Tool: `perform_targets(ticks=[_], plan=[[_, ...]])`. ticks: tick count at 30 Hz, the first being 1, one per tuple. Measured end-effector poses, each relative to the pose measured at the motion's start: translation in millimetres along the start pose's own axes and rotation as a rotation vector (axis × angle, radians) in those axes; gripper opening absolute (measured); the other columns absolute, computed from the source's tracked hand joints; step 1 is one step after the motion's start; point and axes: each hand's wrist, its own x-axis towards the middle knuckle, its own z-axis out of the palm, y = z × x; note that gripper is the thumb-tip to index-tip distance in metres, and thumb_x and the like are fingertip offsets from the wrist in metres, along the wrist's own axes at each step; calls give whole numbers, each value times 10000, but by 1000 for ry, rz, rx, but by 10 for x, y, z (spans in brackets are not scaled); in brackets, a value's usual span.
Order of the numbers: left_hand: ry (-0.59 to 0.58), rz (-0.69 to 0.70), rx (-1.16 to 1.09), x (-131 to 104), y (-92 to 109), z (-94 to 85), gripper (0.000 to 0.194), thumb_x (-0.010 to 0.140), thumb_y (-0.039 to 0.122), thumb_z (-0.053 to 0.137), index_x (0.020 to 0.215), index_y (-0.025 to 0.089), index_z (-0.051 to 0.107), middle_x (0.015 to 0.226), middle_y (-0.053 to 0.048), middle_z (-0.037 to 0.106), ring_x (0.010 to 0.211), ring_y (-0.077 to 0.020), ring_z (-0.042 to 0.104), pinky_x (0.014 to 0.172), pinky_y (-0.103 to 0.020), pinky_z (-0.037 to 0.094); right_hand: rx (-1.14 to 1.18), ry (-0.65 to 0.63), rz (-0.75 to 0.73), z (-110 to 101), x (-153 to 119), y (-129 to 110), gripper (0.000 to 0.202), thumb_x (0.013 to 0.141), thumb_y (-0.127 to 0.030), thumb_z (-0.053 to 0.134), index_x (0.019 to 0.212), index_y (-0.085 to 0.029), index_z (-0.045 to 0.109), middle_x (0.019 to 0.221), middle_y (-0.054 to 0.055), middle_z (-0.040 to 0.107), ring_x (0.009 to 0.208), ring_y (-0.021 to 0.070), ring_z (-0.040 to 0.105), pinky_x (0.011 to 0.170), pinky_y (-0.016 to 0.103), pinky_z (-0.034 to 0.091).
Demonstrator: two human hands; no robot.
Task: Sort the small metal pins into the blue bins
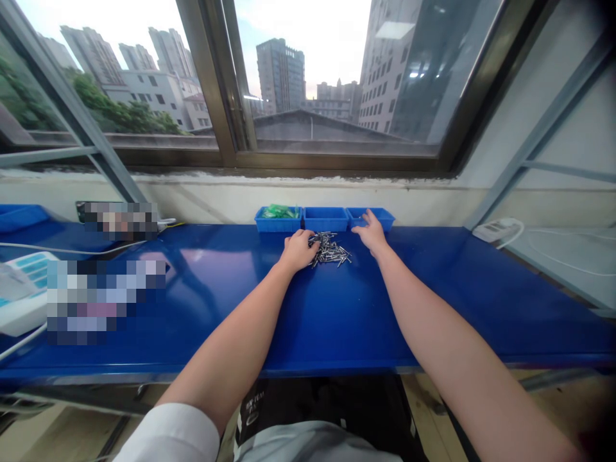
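A loose pile of small dark metal pieces [332, 251] lies on the blue table [332, 314]. My left hand [299, 249] rests at the pile's left edge, fingers curled against the pieces; whether it grips any is too small to tell. Over the front of the right blue bin [386, 219] is my right hand [369, 232], its fingers spread and nothing seen in them. The middle blue bin [326, 220] stands just behind the pile. Green items [279, 212] fill the left blue bin [278, 224].
A white power strip [498, 228] with a cable lies at the right back. On the left are a phone-like object [117, 218], cables, a white and light-blue object [29, 289] and a blue tray [22, 217]. Metal frame posts and a window border the table.
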Motion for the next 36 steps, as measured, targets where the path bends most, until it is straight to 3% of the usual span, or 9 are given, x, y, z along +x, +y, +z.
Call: perform_targets(ticks=[2, 5, 7, 10, 13, 17, 25, 31, 36], plan=[[-4, 0, -3, 1, -2, 5, 300, 860, 352, 499, 1109, 200, 572, 1145, -97, 594, 1111, -267, 532, 950, -421, 382, 172, -4, 89, 13, 12, -8, 867, 694, -211, 589, 1463, -183, 189, 1424, 187, 383, 1148, 254, 531, 845, 365, 501], [-11, 0, -4, 2, -7, 15, 300, 860, 350, 499, 1110, 200, 570, 1143, -97, 591, 1112, -269, 528, 950, -427, 380, 295, 12, 124, 23, 6, -40, 853, 683, -196, 578, 1454, -212, 212, 1425, 175, 386, 1116, 236, 549, 759, 321, 524], [-21, 1, -2, 2, -12, 20, 301, 860, 353, 497, 1110, 201, 571, 1137, -97, 592, 1111, -272, 527, 950, -432, 378, 273, 47, 98, 19, -15, -61, 784, 660, -181, 585, 1403, -194, 335, 1357, 161, 475, 1051, 222, 577, 756, 316, 523], [-44, 4, 3, 4, -21, 28, 312, 860, 360, 495, 1119, 202, 570, 1147, -98, 589, 1117, -273, 524, 949, -431, 380, 106, 40, 54, 5, -70, -105, 508, 645, -170, 570, 1151, -133, 602, 1044, 118, 671, 854, 196, 625, 761, 322, 511], [-67, 0, 7, 6, -23, 32, 332, 852, 364, 502, 1130, 197, 570, 1179, -100, 579, 1120, -275, 525, 944, -426, 388, -126, -108, 26, -1, -140, -179, 213, 642, -195, 594, 816, -150, 709, 773, 68, 697, 748, 193, 628, 750, 308, 488], [-82, 2, 11, 6, -17, 31, 336, 844, 362, 511, 1127, 194, 578, 1191, -99, 576, 1120, -274, 529, 941, -418, 396, -335, -350, 20, 15, -195, -262, 67, 610, -236, 661, 625, -184, 700, 706, 64, 693, 726, 212, 631, 671, 283, 465], [-96, 7, 3, -7, -2, 23, 317, 845, 362, 513, 1103, 197, 594, 1182, -101, 575, 1125, -274, 524, 949, -427, 391, -465, -428, -54, 77, -170, -213, 105, 672, -233, 643, 586, -189, 683, 634, 82, 676, 628, 195, 624, 563, 257, 424], [-99, 8, 3, -9, -4, 23, 302, 844, 367, 512, 1081, 204, 605, 1161, -90, 584, 1119, -265, 527, 946, -407, 391, -581, -358, -63, 127, -225, -241, 153, 725, -278, 660, 614, -174, 655, 649, 114, 666, 643, 201, 627, 584, 262, 421], [-87, 17, 1, -14, 2, 11, 312, 846, 360, 505, 1095, 198, 601, 1167, -95, 584, 1123, -265, 526, 941, -414, 392, -413, -257, -124, 133, -242, -308, 180, 843, -252, 514, 763, -161, 646, 835, 141, 684, 790, 218, 624, 688, 285, 420]])
